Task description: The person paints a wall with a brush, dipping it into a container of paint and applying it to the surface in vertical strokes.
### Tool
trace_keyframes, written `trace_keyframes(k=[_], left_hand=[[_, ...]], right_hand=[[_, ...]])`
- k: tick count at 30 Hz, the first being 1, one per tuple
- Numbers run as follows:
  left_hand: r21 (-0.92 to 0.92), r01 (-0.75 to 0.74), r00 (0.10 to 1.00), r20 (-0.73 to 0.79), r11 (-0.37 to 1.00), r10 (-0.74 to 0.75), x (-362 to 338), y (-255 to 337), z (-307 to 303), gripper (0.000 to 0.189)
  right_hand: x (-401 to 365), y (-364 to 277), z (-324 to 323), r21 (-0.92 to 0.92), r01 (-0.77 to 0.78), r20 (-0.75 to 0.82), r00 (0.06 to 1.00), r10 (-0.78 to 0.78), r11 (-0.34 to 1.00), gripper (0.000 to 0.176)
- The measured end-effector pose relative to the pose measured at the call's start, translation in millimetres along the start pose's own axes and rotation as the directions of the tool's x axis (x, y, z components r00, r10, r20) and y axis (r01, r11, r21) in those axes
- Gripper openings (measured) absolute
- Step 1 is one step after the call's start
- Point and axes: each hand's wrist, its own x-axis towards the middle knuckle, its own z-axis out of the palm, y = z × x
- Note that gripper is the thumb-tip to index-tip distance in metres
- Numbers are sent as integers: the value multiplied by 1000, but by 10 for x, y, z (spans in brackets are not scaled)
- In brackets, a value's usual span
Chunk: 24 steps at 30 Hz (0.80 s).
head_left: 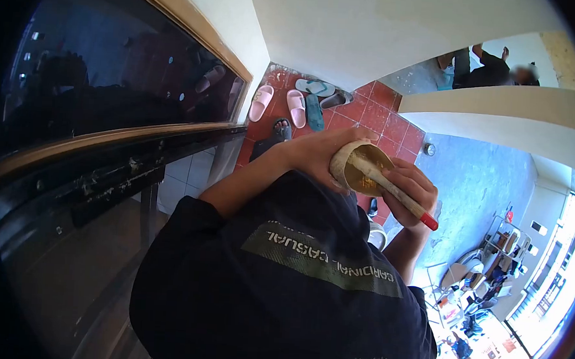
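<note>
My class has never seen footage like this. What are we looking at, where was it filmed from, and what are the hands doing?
There is no machine here, only a person working with bare hands. The single picture comes from a camera on their head, looking forward and down, so their dark shirt fills the lower part. The left hand holds a round, open container. The right hand holds a pale stick with a red end; it reaches into the container. Something yellowish shows inside, too unclear to name. No work table shows beneath the hands. Beyond them, pink slippers and other footwear lie on a red tiled floor.
</note>
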Motion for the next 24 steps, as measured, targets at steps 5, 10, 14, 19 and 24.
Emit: trace_keyframes(k=[5, 10, 14, 19, 24], left_hand=[[26, -8, 1000, 25, 1000, 7, 136, 88, 378, 108], [49, -30, 999, 44, 998, 28, 214, 34, 773, 109], [-14, -2, 996, 94, 1000, 3, 276, 17, 1064, 108], [-14, 11, 988, 157, 1000, -8, 351, -44, 1273, 108], [27, -8, 963, 268, 1000, 1, 493, -18, 1392, 106]], right_hand=[[-376, 23, -202, 18, 18, -67, 998, -17, 1000, 28], [-726, 42, -398, 21, 34, -113, 993, -32, 999, 27], [-992, -14, -543, -19, 21, -77, 997, -23, 1000, 26], [-1261, -20, -567, -40, 3, -69, 998, -5, 999, 26], [-1545, -11, -573, -67, -27, -170, 985, 15, 997, 26]])
